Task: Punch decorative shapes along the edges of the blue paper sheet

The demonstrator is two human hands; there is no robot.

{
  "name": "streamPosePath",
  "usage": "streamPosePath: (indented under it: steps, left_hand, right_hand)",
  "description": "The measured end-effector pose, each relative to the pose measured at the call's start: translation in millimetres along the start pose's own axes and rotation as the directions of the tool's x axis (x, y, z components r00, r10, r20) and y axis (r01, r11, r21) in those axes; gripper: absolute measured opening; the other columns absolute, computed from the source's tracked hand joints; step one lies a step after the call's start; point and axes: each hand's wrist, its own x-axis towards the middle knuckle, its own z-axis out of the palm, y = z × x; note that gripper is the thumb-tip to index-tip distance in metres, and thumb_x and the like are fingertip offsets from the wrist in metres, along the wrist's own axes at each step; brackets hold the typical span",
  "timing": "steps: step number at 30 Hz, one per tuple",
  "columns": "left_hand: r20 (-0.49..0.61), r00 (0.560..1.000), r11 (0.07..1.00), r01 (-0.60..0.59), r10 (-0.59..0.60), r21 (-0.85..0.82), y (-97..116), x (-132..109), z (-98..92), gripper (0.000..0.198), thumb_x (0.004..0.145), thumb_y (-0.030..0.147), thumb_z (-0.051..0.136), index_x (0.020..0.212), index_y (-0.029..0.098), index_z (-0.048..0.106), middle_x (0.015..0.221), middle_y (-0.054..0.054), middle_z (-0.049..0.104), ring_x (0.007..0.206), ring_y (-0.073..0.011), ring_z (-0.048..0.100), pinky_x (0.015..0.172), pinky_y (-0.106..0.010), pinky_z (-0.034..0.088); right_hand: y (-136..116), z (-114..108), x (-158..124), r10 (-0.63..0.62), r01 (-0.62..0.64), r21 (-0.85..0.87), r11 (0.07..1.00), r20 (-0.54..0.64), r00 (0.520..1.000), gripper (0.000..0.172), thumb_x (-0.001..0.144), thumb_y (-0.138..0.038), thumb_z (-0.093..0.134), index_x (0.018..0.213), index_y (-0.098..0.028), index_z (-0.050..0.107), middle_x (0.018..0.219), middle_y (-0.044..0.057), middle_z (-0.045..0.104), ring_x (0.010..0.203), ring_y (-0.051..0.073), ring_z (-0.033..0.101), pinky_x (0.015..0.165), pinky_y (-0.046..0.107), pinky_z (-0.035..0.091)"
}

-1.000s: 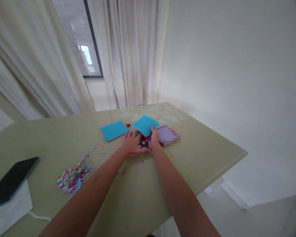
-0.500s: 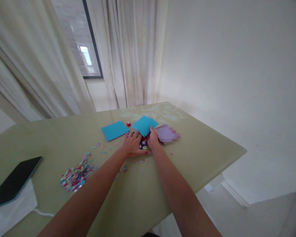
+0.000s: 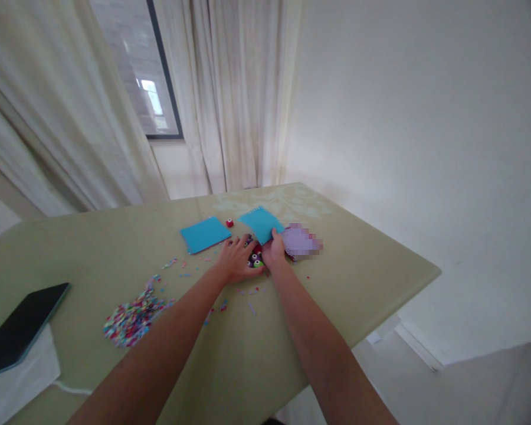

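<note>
My right hand (image 3: 274,250) grips the near corner of a blue card (image 3: 260,222), thumb on top. The card has small cut-out marks along its edges and is held up at a tilt. Fingers spread, my left hand (image 3: 236,260) rests around a cluster of small rounded things (image 3: 256,258) in purple, green and red with white-and-dark tops. Part of that cluster is hidden under my left fingers. Another small red rounded thing (image 3: 229,223) stands behind, between the held card and a flat stack of blue cards (image 3: 206,234).
A blurred-out lilac patterned piece (image 3: 301,241) lies right of my right hand. Many-coloured paper bits (image 3: 133,319) form a heap at the left, with loose scraps around. A dark phone (image 3: 24,324) lies on a white thing (image 3: 30,372) at the table's left.
The view has shifted slightly. The blue card has tilted a little in my right hand, whose thumb sits slightly lower. My left hand stays over the cluster.
</note>
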Motion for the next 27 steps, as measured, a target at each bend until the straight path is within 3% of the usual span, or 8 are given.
streamPosePath:
  steps: [7, 14, 19, 24, 27]
  left_hand:
    - [-0.013, 0.997, 0.996, 0.081, -0.08, 0.028, -4.0, -29.8, -7.8, 0.076, 0.092, 0.073, 0.061, 0.146, 0.019, 0.062, 0.152, -0.025, 0.057, 0.135, -0.045, 0.058, 0.111, -0.058, 0.04]
    - [0.018, 0.988, 0.985, 0.154, -0.156, 0.077, -29.9, -67.2, -16.7, 0.074, 0.092, 0.073, 0.062, 0.147, 0.024, 0.061, 0.159, -0.021, 0.052, 0.138, -0.0417, 0.058, 0.11, -0.056, 0.042]
    - [0.046, 0.975, 0.973, 0.211, -0.216, 0.089, -54.0, -95.0, -25.3, 0.072, 0.096, 0.069, 0.059, 0.15, 0.023, 0.059, 0.162, -0.021, 0.05, 0.133, -0.0413, 0.062, 0.109, -0.057, 0.043]
    - [0.042, 0.97, 0.968, 0.236, -0.24, 0.089, -75.1, -118.0, -28.7, 0.075, 0.097, 0.069, 0.06, 0.156, 0.023, 0.056, 0.167, -0.022, 0.047, 0.139, -0.0432, 0.059, 0.115, -0.059, 0.039]
    - [-0.005, 0.977, 0.973, 0.213, -0.213, 0.09, -74.9, -119.3, -32.7, 0.083, 0.093, 0.075, 0.063, 0.158, 0.023, 0.055, 0.17, -0.02, 0.045, 0.149, -0.043, 0.05, 0.125, -0.061, 0.029]
  right_hand:
    - [15.9, 17.6, -20.0, 0.156, -0.156, -0.017, 0.988, 0.089, 0.984, 0.018, 0.103, -0.027, 0.054, 0.107, -0.021, 0.071, 0.097, 0.004, 0.085, 0.09, 0.02, 0.078, 0.091, 0.037, 0.067]
    - [17.8, 24.2, -29.2, 0.224, -0.225, -0.009, 0.974, 0.103, 0.969, 0.02, 0.106, -0.022, 0.052, 0.107, -0.02, 0.072, 0.095, 0.003, 0.085, 0.085, 0.018, 0.079, 0.079, 0.031, 0.068]
    - [11.6, 23.2, -27.2, 0.213, -0.215, 0.016, 0.976, 0.077, 0.974, 0.021, 0.105, -0.022, 0.052, 0.114, -0.023, 0.071, 0.098, 0.002, 0.085, 0.09, 0.019, 0.081, 0.084, 0.033, 0.069]
    - [8.4, 25.0, -26.1, 0.234, -0.236, 0.009, 0.972, 0.083, 0.969, 0.023, 0.106, -0.021, 0.051, 0.118, -0.021, 0.071, 0.101, 0.004, 0.085, 0.092, 0.02, 0.081, 0.087, 0.035, 0.069]
    - [5.9, 23.4, -23.6, 0.245, -0.247, 0.006, 0.969, 0.092, 0.965, 0.024, 0.106, -0.019, 0.051, 0.118, -0.022, 0.071, 0.103, 0.003, 0.085, 0.095, 0.018, 0.081, 0.09, 0.032, 0.067]
